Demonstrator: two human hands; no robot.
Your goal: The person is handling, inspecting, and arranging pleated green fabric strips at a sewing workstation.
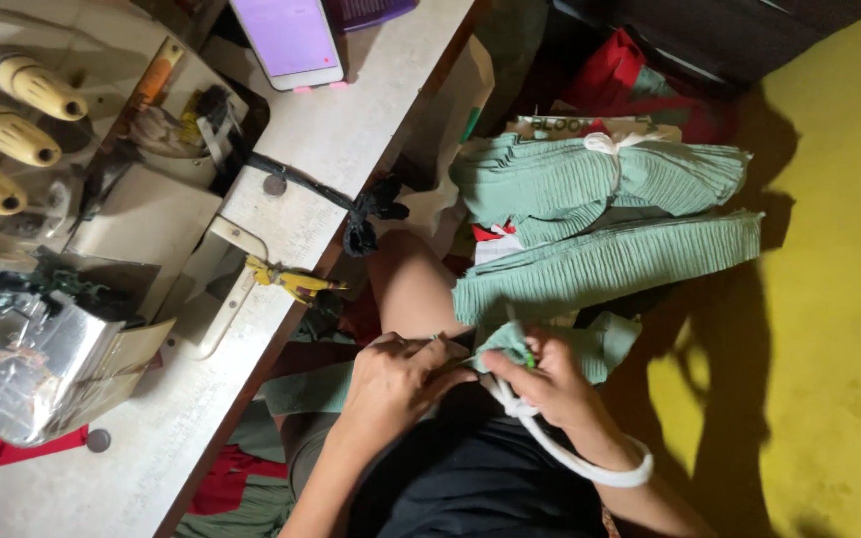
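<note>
Sewing table at 10 o'clock carries machine and phone. Left hand, low centre, pinches green cloth; right hand just beside grips same cloth, white strip looped at wrist. Green bundles at 1 o'clock.

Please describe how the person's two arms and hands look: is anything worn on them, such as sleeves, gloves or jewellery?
Both arms are bare, with no sleeves in view, and both hands are without gloves. The left hand shows no ring or band. The right hand also has bare fingers; a white band loops around its wrist. I see no watch.
</note>
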